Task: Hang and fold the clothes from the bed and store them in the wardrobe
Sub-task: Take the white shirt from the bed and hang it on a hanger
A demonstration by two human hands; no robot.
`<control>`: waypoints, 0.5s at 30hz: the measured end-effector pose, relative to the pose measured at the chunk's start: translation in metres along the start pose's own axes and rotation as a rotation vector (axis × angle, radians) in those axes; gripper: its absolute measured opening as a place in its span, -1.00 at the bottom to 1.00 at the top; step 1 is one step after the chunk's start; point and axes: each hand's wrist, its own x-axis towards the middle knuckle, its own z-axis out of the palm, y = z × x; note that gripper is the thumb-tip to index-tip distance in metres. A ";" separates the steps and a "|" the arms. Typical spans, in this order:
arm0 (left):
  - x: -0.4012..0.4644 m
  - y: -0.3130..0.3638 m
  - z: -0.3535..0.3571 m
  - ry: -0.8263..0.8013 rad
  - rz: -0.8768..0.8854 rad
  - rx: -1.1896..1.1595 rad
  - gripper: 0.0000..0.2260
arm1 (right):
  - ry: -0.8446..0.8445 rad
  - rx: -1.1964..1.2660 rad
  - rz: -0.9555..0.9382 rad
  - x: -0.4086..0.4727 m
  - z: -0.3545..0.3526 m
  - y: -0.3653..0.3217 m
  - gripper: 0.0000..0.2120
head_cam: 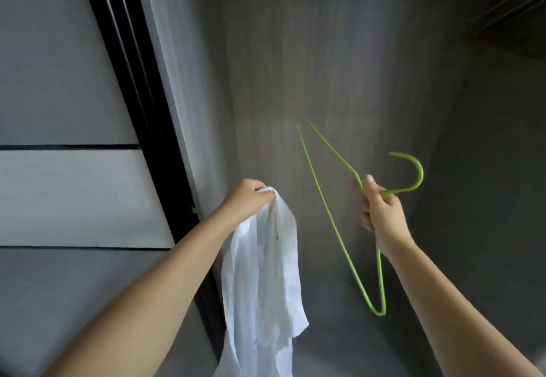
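A white garment (266, 282) hangs down limp at lower centre, bunched at its top in my left hand (245, 199), which grips it. To the right, my right hand (381, 214) holds a thin green wire hanger (328, 214) at the neck just below its hook. The hook curves out to the right and the hanger's triangle is tilted, one corner up, another down. Hanger and garment are apart. Both are held up inside the open wardrobe (325, 51).
The wardrobe's grey wood-grain inner walls fill the centre and right. A black sliding-door track (139, 105) and a grey panelled door (59, 110) stand at the left. Dark hangers or a rail (511, 13) show dimly at the upper right.
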 end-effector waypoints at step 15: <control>-0.038 0.033 0.140 -0.172 0.269 0.131 -0.79 | -0.131 -0.276 0.304 -0.114 -0.120 0.025 -0.65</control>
